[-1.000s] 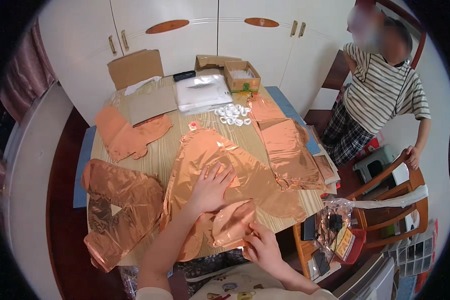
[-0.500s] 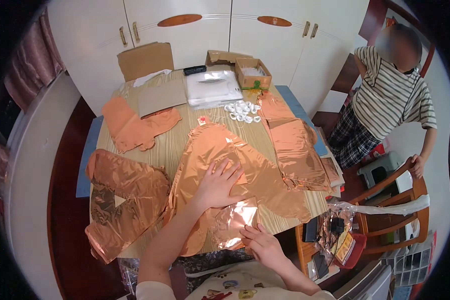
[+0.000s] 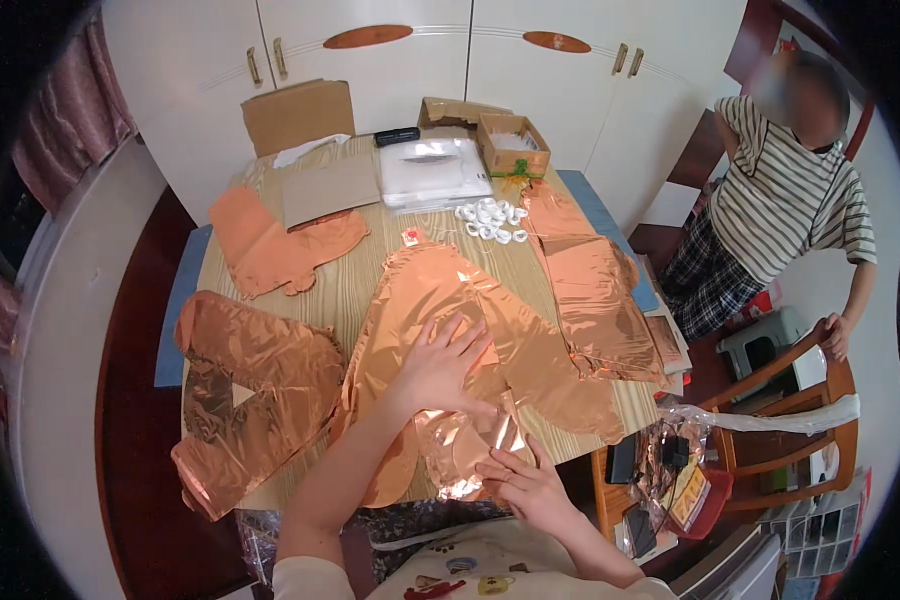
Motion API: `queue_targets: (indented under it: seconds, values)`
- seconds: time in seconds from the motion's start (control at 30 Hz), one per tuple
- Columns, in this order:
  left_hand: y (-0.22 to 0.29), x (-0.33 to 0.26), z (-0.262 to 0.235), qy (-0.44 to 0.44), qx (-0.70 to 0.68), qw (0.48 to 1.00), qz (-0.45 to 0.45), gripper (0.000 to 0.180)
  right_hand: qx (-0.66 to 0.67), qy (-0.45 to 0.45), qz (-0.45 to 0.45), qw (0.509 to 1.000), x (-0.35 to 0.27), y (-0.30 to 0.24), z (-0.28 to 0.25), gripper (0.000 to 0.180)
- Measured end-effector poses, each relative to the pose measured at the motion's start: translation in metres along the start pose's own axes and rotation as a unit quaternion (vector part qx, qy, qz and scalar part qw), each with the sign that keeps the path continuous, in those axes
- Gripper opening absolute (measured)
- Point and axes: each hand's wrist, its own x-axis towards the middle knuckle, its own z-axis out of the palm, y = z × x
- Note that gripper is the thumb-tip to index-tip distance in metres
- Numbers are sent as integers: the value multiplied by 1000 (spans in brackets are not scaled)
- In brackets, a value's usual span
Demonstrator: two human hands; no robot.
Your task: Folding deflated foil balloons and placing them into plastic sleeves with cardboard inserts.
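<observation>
A large rose-gold foil balloon [image 3: 425, 290] lies flat on the table in front of me. Its near end is folded over into a shiny, creased flap [image 3: 455, 450]. My left hand [image 3: 440, 370] presses on the balloon's middle, palm down and fingers spread, with the thumb beside the flap. Lower right, near the table's front edge, my right hand [image 3: 530, 490] rests its extended fingers on the flap; the undersides of these fingers are hidden. To the left lies another foil balloon [image 3: 280, 350] with a small triangular opening. Other flat foil balloons lie at the far left [image 3: 260, 245] and right [image 3: 605, 300].
White ribbon rolls [image 3: 490, 215] sit near a stack of clear plastic bags [image 3: 435, 175] and a small cardboard box [image 3: 515, 145]. A grey board [image 3: 330, 190] lies at the back. On the right, a person [image 3: 790, 200] stands with a hand on a wooden chair [image 3: 790, 440].
The foil flap has shifted and creased differently, with a raised fold between my hands. My right hand's fingers have moved slightly over it. My left hand stays nearly in place.
</observation>
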Motion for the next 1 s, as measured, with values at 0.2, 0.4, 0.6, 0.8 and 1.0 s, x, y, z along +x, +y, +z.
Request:
queue_targets:
  seconds: [0.2,0.4,0.6,0.8,1.0]
  values:
    - [-1,0,1,-7,1,1000,3,118,-2,1,-4,1000,-1,0,0,12]
    - [-1,1,2,-18,-3,1000,1,118,49,-6,-2,999,1,-4,-7,16]
    - [-2,1,1,-21,1,1000,2,118,-16,13,62,998,20,24,-37,44]
    - [0,0,-3,-17,3,1000,4,119,-88,-71,4,994,24,46,-36,55]
    - [-2,-1,0,-18,-8,1000,6,118,-106,-165,6,981,45,64,-49,93]
